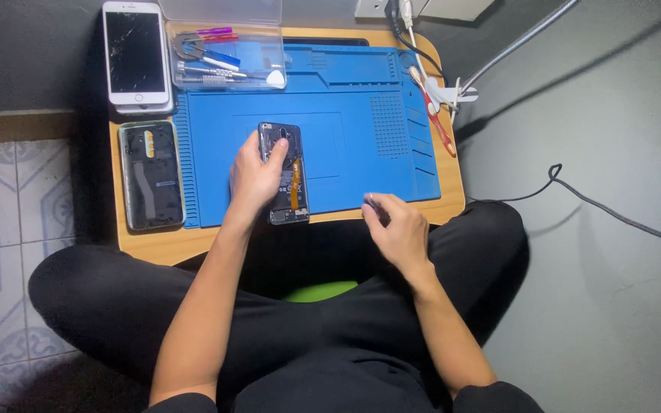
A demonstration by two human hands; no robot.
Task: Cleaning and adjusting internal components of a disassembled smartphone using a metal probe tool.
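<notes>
The opened phone (284, 174), its back removed and its inner parts exposed, is being held on the blue work mat (361, 145), near the mat's front edge. Its long axis is running away from the person, almost straight up the picture. It is being gripped along its left side by the left hand (252, 180), with the fingers curled over the edge. The right hand (398, 228) is being kept well apart, to the right of the phone and over the front edge of the wooden lap table (147, 241); a small dark tool (371, 203) is being pinched at its fingertips, though its kind cannot be told. The left hand is the nearer one.
</notes>
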